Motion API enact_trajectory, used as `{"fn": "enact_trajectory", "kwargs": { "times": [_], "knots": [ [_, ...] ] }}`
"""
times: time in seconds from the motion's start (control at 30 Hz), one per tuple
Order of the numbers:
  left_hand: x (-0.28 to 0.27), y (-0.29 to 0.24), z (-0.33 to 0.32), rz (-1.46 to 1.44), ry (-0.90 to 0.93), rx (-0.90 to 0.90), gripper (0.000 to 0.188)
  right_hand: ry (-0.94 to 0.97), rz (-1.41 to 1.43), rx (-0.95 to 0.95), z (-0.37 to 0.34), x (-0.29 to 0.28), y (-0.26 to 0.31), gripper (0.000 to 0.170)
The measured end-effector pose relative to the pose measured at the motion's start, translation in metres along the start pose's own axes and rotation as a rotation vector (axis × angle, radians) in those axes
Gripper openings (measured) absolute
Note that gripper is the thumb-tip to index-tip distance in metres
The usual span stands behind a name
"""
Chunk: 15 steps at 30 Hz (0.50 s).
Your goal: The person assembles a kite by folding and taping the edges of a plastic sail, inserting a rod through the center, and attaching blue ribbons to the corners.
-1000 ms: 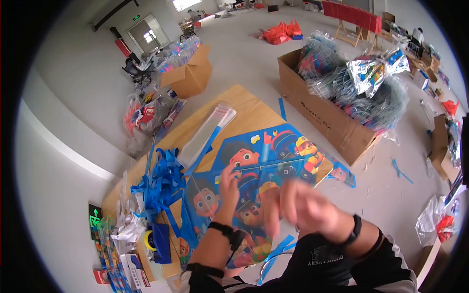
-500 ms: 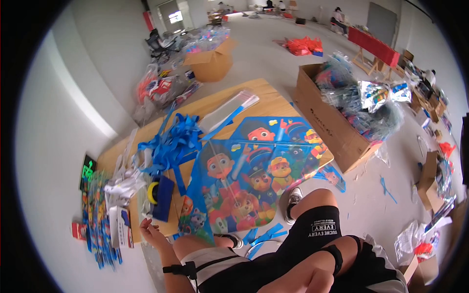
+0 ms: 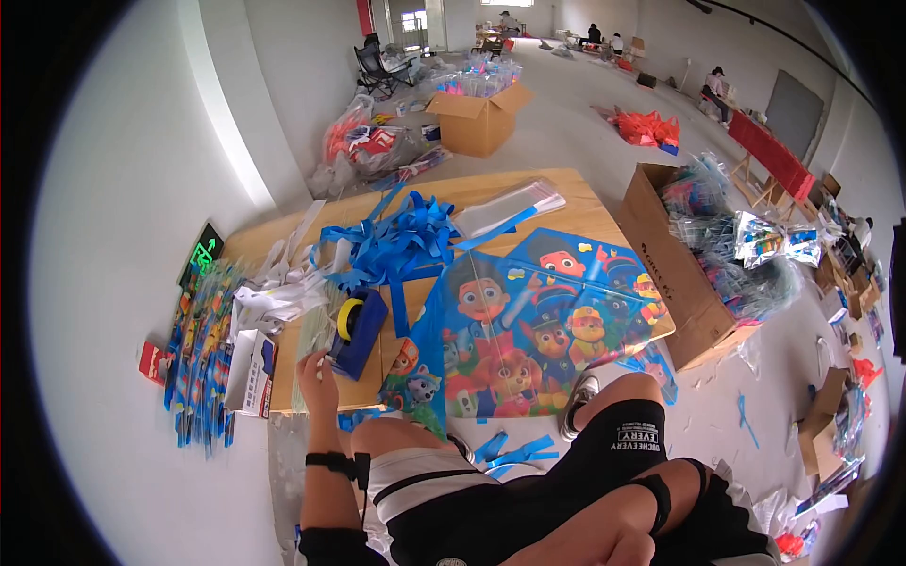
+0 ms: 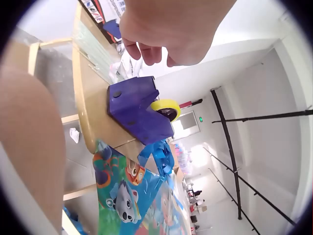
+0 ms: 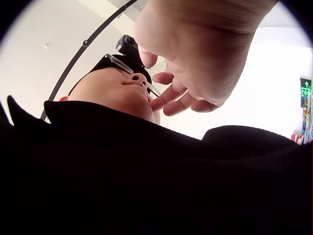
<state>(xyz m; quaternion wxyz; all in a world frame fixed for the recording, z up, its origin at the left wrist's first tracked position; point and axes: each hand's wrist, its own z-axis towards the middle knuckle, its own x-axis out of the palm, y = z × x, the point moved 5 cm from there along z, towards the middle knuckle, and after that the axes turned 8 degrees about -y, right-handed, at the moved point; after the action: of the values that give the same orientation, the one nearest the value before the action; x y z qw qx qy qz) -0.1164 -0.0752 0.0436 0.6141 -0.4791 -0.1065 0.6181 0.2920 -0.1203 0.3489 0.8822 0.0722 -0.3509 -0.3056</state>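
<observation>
My left hand (image 3: 319,379) hovers at the table's near left edge, beside a blue tape dispenser (image 3: 359,335) with a yellow roll. In the left wrist view its fingers hang loosely bent above the dispenser (image 4: 134,105), and nothing shows in them. Low in the head view, my right hand (image 3: 612,536) is close to my body; the right wrist view shows that hand (image 5: 195,54) with loosely bent fingers near my chin, holding nothing visible. A clear-topped sheet printed with cartoon characters (image 3: 514,368) lies on the table, overhanging its front edge.
Blue ribbons (image 3: 406,236), white strips (image 3: 283,294) and a stack of clear bags (image 3: 510,208) lie on the wooden table (image 3: 580,193). Printed strips (image 3: 200,354) hang at its left. A large carton (image 3: 675,283) stands right, another carton (image 3: 478,121) behind.
Both hands have left the printed sheet: the left moved to the table's left side by the dispenser, the right drew back toward my body. The head view has turned left.
</observation>
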Motion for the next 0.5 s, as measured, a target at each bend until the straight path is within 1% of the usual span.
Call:
{"fn": "enact_trajectory", "kwargs": {
  "times": [0.03,0.07,0.1,0.13,0.17,0.2,0.23,0.3,0.33,0.37,0.4,0.43,0.5],
  "knots": [
    [0.006,0.009,0.005,-0.003,0.002,0.0,0.023,-0.034,-0.012,0.004,0.001,0.0,-0.001,0.03],
    [0.016,0.017,0.012,0.151,0.026,0.093,0.024,-0.035,-0.016,0.004,0.001,-0.001,-0.002,0.03],
    [0.024,0.019,0.019,0.303,0.049,0.188,0.025,0.02,-0.041,0.015,0.001,-0.002,-0.003,0.029],
    [0.028,0.024,0.024,0.298,0.051,0.193,0.025,0.074,-0.065,0.026,0.001,-0.002,-0.003,0.029],
    [0.034,0.029,0.03,0.337,0.111,0.135,0.03,0.074,-0.073,0.022,0.0,-0.002,0.0,0.029],
    [0.04,0.033,0.036,0.378,0.17,0.077,0.038,0.011,-0.091,0.05,-0.003,-0.004,0.004,0.029],
    [0.045,0.036,0.043,0.379,0.171,0.083,0.038,-0.051,-0.104,0.077,-0.007,-0.005,0.011,0.03],
    [0.054,0.06,0.056,0.304,0.364,-0.235,0.054,-0.167,-0.12,0.133,-0.016,-0.009,0.025,0.031],
    [0.051,0.053,0.062,0.314,0.356,-0.234,0.054,-0.222,-0.123,0.163,-0.021,-0.014,0.033,0.031],
    [0.05,0.044,0.061,0.249,0.371,-0.35,0.057,0.022,-0.32,0.187,-0.038,-0.038,0.043,0.034],
    [0.046,0.041,0.06,0.181,0.381,-0.467,0.061,-0.24,-0.332,0.081,-0.055,-0.04,0.049,0.034],
    [0.046,0.048,0.062,0.191,0.367,-0.471,0.061,-0.385,-0.361,0.019,-0.067,-0.044,0.059,0.033],
    [0.055,0.071,0.064,0.078,0.344,-0.514,0.058,-0.567,-0.475,-0.047,-0.102,-0.071,0.084,0.032]
  ]
}}
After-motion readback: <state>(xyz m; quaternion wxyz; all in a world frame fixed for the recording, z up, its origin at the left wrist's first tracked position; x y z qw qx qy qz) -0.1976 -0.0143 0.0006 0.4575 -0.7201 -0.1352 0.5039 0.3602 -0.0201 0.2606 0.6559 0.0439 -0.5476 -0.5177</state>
